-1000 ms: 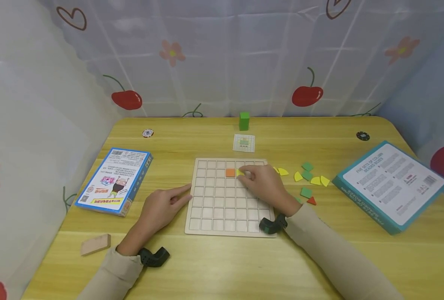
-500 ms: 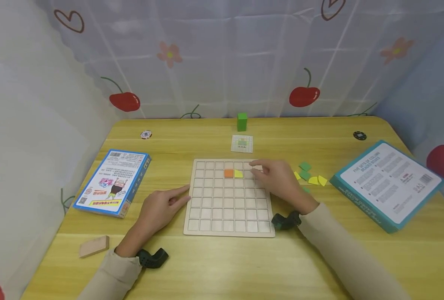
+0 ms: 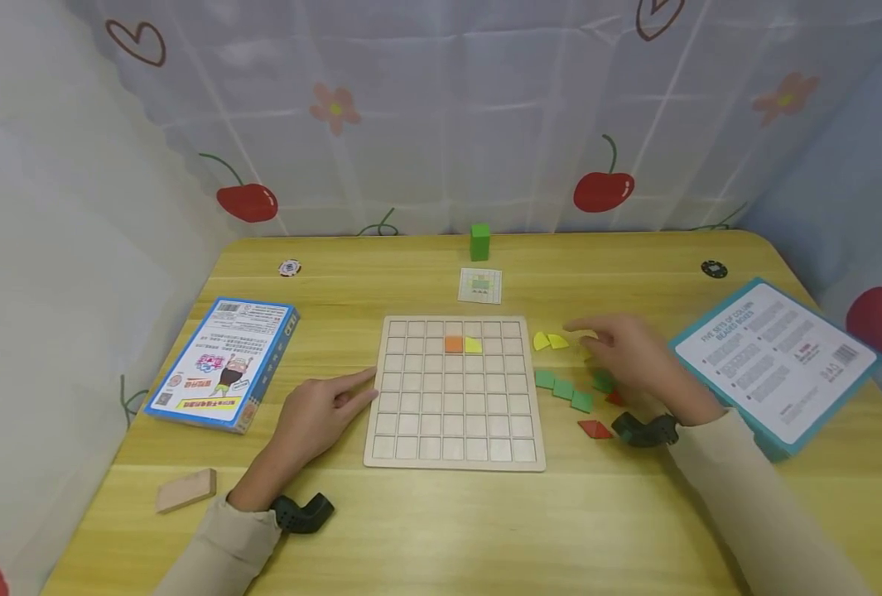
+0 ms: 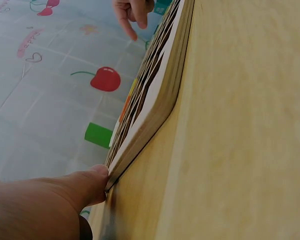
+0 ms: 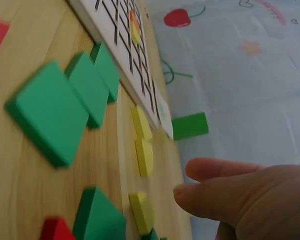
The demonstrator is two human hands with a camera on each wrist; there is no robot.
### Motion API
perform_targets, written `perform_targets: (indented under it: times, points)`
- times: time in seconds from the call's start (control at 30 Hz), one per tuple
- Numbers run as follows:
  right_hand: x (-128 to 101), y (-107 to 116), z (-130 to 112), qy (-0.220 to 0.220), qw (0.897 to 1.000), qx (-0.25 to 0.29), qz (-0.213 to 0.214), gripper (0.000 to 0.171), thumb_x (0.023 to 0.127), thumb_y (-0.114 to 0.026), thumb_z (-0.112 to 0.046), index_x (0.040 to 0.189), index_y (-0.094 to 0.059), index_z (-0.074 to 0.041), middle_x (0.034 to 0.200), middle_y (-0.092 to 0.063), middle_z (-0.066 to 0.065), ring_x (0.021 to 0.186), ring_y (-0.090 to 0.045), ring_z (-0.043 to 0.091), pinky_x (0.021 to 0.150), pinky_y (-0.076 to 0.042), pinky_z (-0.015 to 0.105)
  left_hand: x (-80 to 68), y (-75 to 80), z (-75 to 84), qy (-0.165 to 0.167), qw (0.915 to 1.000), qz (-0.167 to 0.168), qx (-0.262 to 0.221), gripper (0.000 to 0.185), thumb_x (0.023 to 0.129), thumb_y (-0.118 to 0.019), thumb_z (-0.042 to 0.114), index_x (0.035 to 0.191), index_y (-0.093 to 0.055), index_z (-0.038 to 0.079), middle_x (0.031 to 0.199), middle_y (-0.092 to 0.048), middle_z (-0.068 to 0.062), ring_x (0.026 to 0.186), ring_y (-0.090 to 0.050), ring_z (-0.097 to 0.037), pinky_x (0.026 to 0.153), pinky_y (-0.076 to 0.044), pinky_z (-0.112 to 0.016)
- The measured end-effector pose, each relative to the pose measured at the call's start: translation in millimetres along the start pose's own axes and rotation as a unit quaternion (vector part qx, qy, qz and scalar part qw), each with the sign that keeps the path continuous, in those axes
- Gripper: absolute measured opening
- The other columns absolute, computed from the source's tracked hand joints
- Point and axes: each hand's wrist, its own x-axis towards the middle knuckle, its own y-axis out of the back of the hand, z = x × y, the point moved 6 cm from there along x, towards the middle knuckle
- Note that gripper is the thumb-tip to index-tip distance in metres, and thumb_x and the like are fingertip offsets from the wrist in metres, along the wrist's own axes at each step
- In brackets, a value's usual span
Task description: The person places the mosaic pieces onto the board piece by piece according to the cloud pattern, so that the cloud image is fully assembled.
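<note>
My left hand (image 3: 320, 418) touches the left edge of the wooden grid board (image 3: 451, 406) with thumb and forefinger; in the left wrist view its thumb (image 4: 87, 187) lies against the board's corner. An orange square tile (image 3: 453, 343) and a yellow quarter-circle tile (image 3: 473, 344) sit side by side in the board's second row. My right hand (image 3: 638, 356) hovers over the loose tiles right of the board, holding nothing visible. Near its fingertips lie yellow quarter-circle tiles (image 3: 557, 341). Green square tiles (image 3: 563, 388) and red triangle tiles (image 3: 600, 430) lie closer in. The hand hides some tiles.
Behind the board lie a small pattern card (image 3: 480, 285) and an upright green block (image 3: 479, 242). A blue-edged box (image 3: 224, 360) stands left, a teal box (image 3: 779, 356) right. A wooden block (image 3: 186, 490) lies front left. Two round chips (image 3: 289, 267) are at the back.
My right hand has let go of the yellow quarter-circle tile on the board and moved right, over the loose tiles. The left hand has stayed at the board's edge.
</note>
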Motion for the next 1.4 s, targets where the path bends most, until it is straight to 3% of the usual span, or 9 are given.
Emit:
perform_targets:
  times: [0.17, 0.37, 0.63, 1.03, 1.4]
  points:
    - [-6.9, 4.3, 21.9, -0.030, 0.998, -0.018, -0.044, 0.033, 0.097, -0.071, -0.015, 0.130, -0.071, -0.014, 0.057, -0.038, -0.002, 0.049, -0.038, 0.017, 0.046, -0.032, 0.027, 0.3, -0.4, 0.0, 0.003, 1.0000, -0.003, 0.002, 0.038, 0.099, -0.069, 0.042, 0.133, -0.071, 0.025, 0.050, -0.037, 0.012, 0.047, -0.027, -0.005, 0.049, -0.027, -0.028]
    - [-8.6, 5.8, 27.5, -0.030, 0.997, -0.024, -0.064, 0.035, 0.094, -0.075, -0.019, 0.128, -0.073, -0.013, 0.057, -0.039, -0.002, 0.050, -0.038, 0.017, 0.047, -0.030, 0.027, 0.6, -0.7, -0.7, 0.006, 1.0000, -0.004, 0.002, 0.038, 0.098, -0.069, 0.041, 0.133, -0.071, 0.026, 0.050, -0.037, 0.012, 0.047, -0.027, -0.006, 0.049, -0.027, -0.028]
    - [-6.7, 2.1, 23.6, -0.011, 0.998, -0.032, -0.046, 0.030, 0.094, -0.075, -0.018, 0.123, -0.075, -0.009, 0.055, -0.036, -0.004, 0.048, -0.033, 0.014, 0.047, -0.028, 0.026, 0.2, -0.9, -0.5, 0.005, 1.0000, -0.003, 0.002, 0.038, 0.098, -0.069, 0.041, 0.133, -0.071, 0.026, 0.050, -0.037, 0.012, 0.047, -0.027, -0.005, 0.049, -0.027, -0.028]
    - [-5.3, -10.1, 10.7, 0.015, 0.997, -0.070, -0.020, 0.033, 0.085, -0.084, -0.041, 0.104, -0.078, -0.014, 0.053, -0.036, -0.007, 0.047, -0.031, 0.011, 0.048, -0.027, 0.028, 0.0, -1.2, -1.2, 0.000, 1.0000, 0.003, -0.002, 0.038, 0.098, -0.069, 0.042, 0.133, -0.072, 0.026, 0.050, -0.037, 0.012, 0.047, -0.027, -0.005, 0.049, -0.027, -0.028]
    - [-8.4, -9.2, 6.0, 0.047, 0.997, -0.042, -0.049, 0.031, 0.087, -0.084, -0.026, 0.116, -0.079, -0.017, 0.053, -0.030, -0.009, 0.048, -0.026, 0.008, 0.048, -0.025, 0.026, 0.4, -1.0, -0.3, -0.002, 1.0000, 0.001, 0.002, 0.038, 0.098, -0.069, 0.041, 0.133, -0.071, 0.025, 0.050, -0.037, 0.012, 0.047, -0.027, -0.005, 0.048, -0.027, -0.028]
